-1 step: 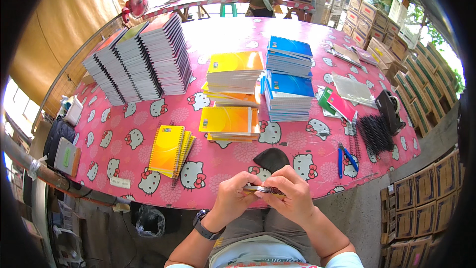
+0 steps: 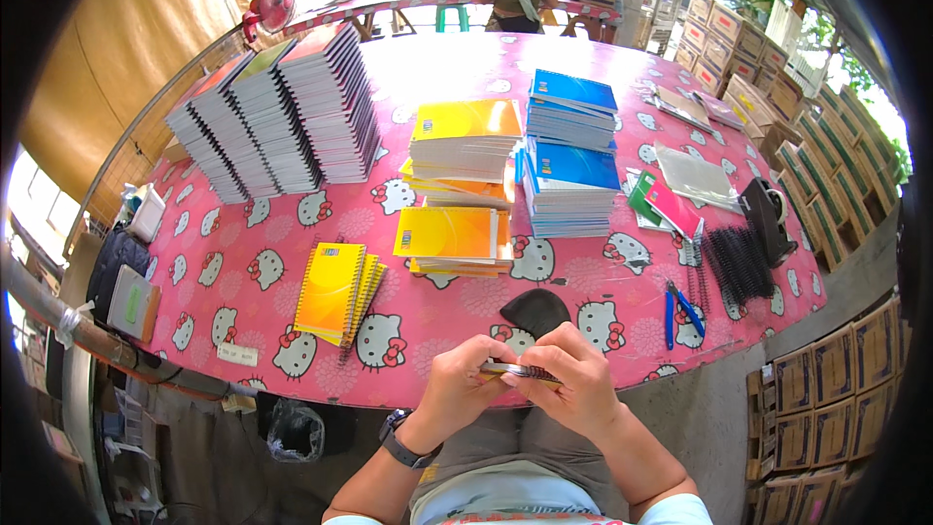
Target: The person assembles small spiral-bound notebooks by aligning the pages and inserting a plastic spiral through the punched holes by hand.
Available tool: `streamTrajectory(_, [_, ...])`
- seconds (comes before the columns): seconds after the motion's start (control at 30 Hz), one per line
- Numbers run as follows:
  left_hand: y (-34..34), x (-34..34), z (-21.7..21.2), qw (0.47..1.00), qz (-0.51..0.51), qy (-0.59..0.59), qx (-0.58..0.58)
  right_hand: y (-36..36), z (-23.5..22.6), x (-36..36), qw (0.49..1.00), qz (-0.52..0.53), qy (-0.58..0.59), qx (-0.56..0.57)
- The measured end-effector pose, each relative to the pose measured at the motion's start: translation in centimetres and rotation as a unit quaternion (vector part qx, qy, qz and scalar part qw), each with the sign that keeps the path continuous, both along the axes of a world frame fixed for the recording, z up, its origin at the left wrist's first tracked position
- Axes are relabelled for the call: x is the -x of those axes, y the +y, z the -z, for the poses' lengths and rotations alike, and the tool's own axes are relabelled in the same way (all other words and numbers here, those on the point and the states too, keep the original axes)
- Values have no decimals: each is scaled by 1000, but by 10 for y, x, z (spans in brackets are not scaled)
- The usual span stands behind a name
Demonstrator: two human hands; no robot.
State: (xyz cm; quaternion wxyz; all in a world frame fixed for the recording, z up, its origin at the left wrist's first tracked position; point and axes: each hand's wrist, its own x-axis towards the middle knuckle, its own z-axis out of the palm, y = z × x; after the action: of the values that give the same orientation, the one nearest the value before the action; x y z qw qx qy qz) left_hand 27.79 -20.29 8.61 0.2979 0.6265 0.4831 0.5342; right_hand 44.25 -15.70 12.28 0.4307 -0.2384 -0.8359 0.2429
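Close to my body, at the table's near edge, both hands grip a small spiral notebook (image 2: pixel 507 369) seen edge-on. My left hand (image 2: pixel 465 381) pinches its left end. Fingers of my right hand (image 2: pixel 569 379) close on the dark coil at its right end, hiding part of it. Just beyond the hands lies a black cloth-like piece (image 2: pixel 536 309). To the left, a few yellow spiral notebooks (image 2: pixel 330 290) lie fanned on the table. Blue-handled pliers (image 2: pixel 684 315) rest at the right, beside loose black coils (image 2: pixel 737 264).
Yellow notebooks (image 2: pixel 447 231) and blue notebooks (image 2: pixel 575 167) stand stacked mid-table. Tall stacks of bound notebooks (image 2: pixel 335 102) rise at the left. A black tape dispenser (image 2: pixel 763 219) and plastic sleeves (image 2: pixel 695 175) lie right on the pink tablecloth (image 2: pixel 243 306). Cartons (image 2: pixel 826 379) flank the table; people work beyond.
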Motion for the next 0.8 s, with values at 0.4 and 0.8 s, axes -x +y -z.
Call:
streamTrajectory(0.4, [-9,14,3,999,-3,-26,46,3,-14,6,991,-70,-113,21])
streamTrajectory(0.8, [-13,164,2,894,-423,-116,-94,41,58,-15,939,77,-328,-61])
